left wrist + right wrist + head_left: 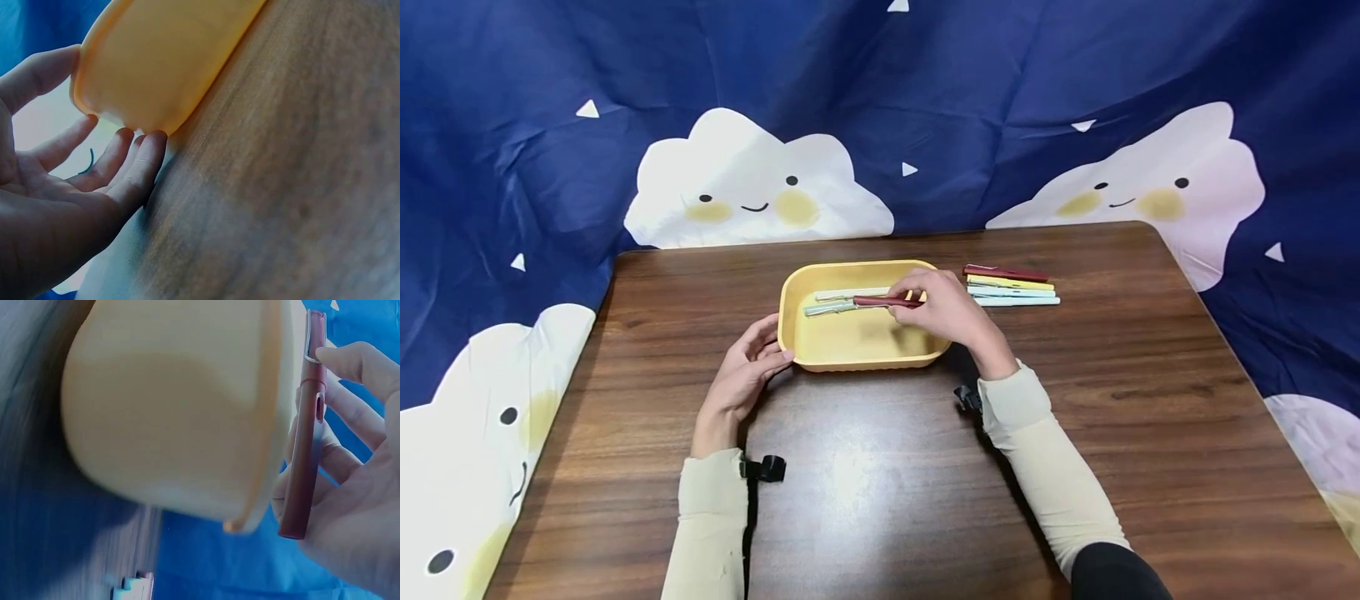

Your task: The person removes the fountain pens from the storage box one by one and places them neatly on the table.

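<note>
A yellow tray (865, 364) sits on the table, with a whitish pen (838, 295) and a pale green pen (827, 309) lying inside. Over the tray, my right hand (951, 312) pinches a dark red pen (871, 302) between thumb and fingers. In the right wrist view, that pen (305, 450) shows its metal clip beside the tray's rim. My left hand (747, 367) touches the tray's left end with loosely extended fingers. The left wrist view has those fingertips (150, 147) against the tray wall (156, 62). The right hand hides part of the tray's inside.
Right of the tray, several pens lie side by side: a dark red pen (1006, 272), a yellow pen (1011, 284), and pale ones (1018, 302) nearer me. The brown wooden table (1150, 400) ends at a blue cloth (955, 108) with cloud patterns.
</note>
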The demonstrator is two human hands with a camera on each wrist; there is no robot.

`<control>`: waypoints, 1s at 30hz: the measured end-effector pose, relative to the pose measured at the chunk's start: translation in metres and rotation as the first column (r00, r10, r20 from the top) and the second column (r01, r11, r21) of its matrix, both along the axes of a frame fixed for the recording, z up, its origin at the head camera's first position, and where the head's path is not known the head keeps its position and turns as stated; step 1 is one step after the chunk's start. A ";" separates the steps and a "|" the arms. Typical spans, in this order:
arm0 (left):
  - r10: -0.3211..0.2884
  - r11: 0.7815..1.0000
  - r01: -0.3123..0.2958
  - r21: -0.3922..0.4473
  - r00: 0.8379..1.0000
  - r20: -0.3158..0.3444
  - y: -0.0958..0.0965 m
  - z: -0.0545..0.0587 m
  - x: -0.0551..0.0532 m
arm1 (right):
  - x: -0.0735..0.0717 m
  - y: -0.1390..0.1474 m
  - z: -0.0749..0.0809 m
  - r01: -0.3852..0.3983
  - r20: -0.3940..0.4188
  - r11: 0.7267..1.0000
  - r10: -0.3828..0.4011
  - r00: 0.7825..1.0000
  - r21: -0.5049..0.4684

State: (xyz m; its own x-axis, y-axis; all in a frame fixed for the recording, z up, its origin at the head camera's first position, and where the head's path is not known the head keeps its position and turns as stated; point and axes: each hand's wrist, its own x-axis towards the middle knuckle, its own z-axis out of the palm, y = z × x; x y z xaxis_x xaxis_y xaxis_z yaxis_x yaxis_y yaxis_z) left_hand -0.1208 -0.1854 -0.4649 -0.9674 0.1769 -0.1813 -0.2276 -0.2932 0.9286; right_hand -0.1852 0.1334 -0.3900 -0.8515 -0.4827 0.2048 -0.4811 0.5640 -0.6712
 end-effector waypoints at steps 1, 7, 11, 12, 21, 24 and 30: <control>-0.001 1.000 0.001 0.001 1.000 -0.001 0.000 0.000 0.000 | 0.000 0.003 0.000 0.001 0.001 1.000 -0.001 1.000 0.001; -0.004 1.000 0.004 -0.007 1.000 0.005 0.000 0.000 0.001 | 0.001 0.024 -0.001 0.026 0.013 0.999 -0.026 1.000 0.019; -0.006 1.000 0.006 -0.008 1.000 0.006 0.000 0.000 0.001 | 0.001 0.038 0.000 0.050 -0.003 0.998 -0.049 0.999 0.032; -0.005 1.000 0.005 -0.007 1.000 0.006 0.000 0.000 0.001 | 0.001 0.041 0.001 0.054 -0.005 0.998 -0.054 0.999 0.033; -0.015 1.000 0.015 -0.021 1.000 0.007 -0.001 0.002 0.001 | -0.002 0.067 0.003 0.070 -0.058 0.996 -0.067 0.996 0.061; -0.017 1.000 0.017 -0.025 1.000 0.011 -0.001 0.002 0.002 | -0.001 0.076 0.002 0.079 -0.080 0.994 -0.073 0.994 0.080; -0.027 0.998 0.027 -0.053 1.000 -0.002 -0.002 0.003 0.001 | 0.002 0.094 -0.008 0.090 -0.101 0.993 -0.083 0.991 0.070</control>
